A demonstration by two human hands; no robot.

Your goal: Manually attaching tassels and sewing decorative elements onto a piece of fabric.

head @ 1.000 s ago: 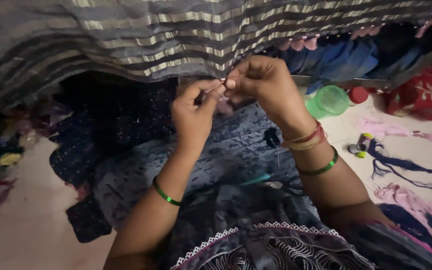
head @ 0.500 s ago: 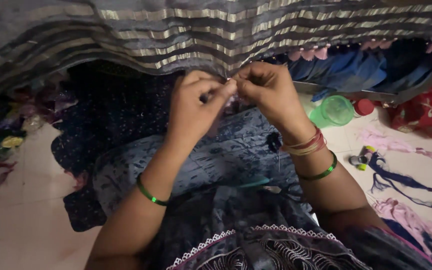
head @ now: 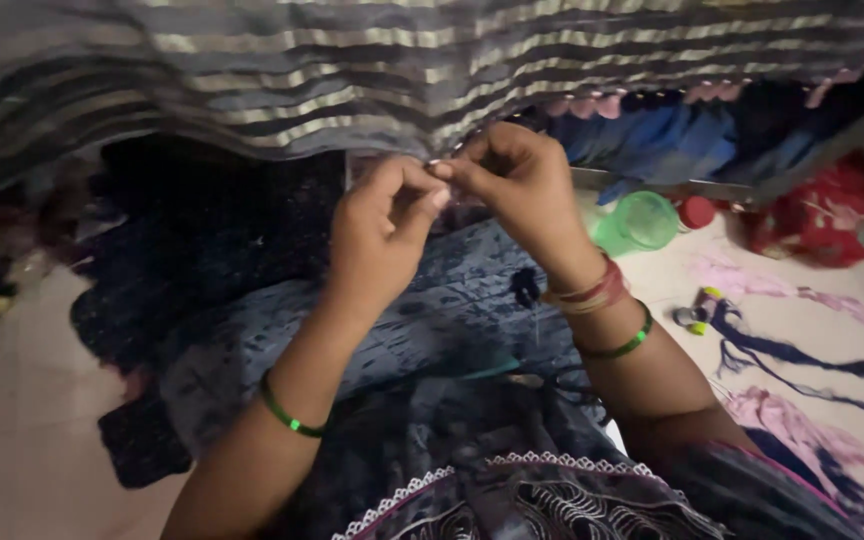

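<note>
Both hands have drifted a little toward the person's left since the earlier frames, and they sit closer together now, fingertips meeting. Left hand (head: 377,230) and right hand (head: 517,185) are both pinched shut at the lower edge of the striped grey and gold fabric (head: 352,70) that hangs above them; whatever small thing they nip between the fingertips is too small to make out, but it lies right at that hem. A green bangle (head: 287,415) rings the left wrist, while red bangles (head: 592,292) and a second green one sit on the right wrist. Beneath the hands spreads dark blue patterned cloth (head: 452,320) over the lap. Off to the right of the right hand, on the floor (head: 22,440), stands a green plastic cup (head: 642,222) with a red lid (head: 695,211) just beside it, and nearer the right forearm lie thread spools (head: 697,312) with loose navy thread (head: 802,360) trailing away.
</note>
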